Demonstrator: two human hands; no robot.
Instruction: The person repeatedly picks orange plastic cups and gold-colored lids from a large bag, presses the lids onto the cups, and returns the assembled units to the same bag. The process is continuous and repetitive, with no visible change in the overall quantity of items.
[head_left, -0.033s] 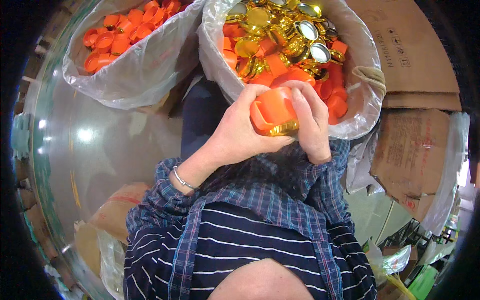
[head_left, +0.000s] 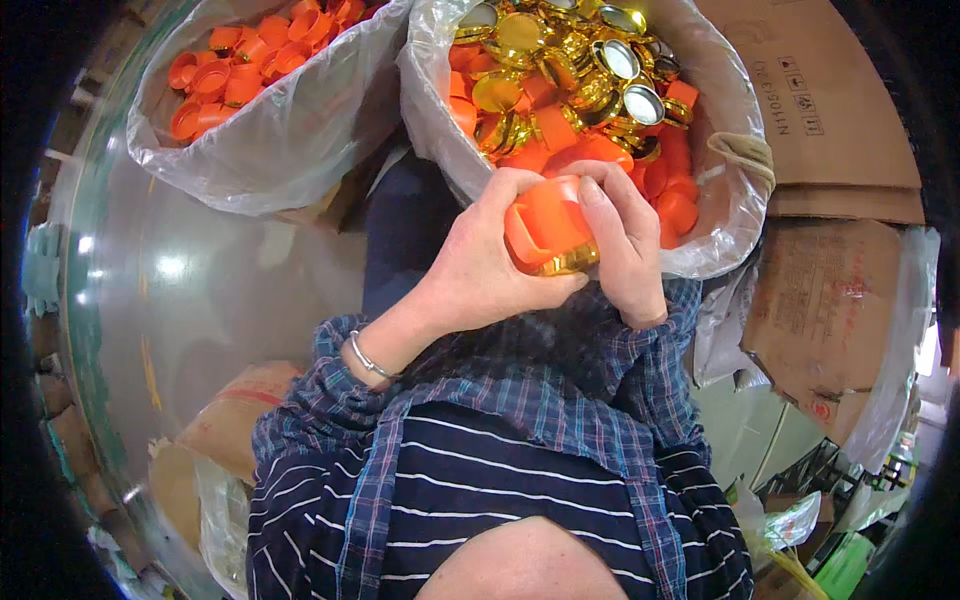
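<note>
Both my hands hold an orange plastic cap [head_left: 553, 220] with a shiny gold band at its lower edge, in front of the near rim of a lined bin [head_left: 722, 185]. My left hand [head_left: 482, 245] is closed round its left side, with the thumb beneath the gold edge. My right hand [head_left: 625, 235] grips the right side, fingers bent over the top. The palms hide part of the cap. In the bin lie many gold round lids [head_left: 520, 33], some showing silvery insides, mixed with orange caps [head_left: 678, 210].
At the upper left stands a second plastic-lined bag [head_left: 270, 160] holding orange cup-shaped caps [head_left: 240, 85]. Flattened cardboard [head_left: 830, 130] stands on the right, with another brown carton [head_left: 820, 310] below it. A tan sack [head_left: 240, 410] lies at lower left on the grey floor [head_left: 220, 290].
</note>
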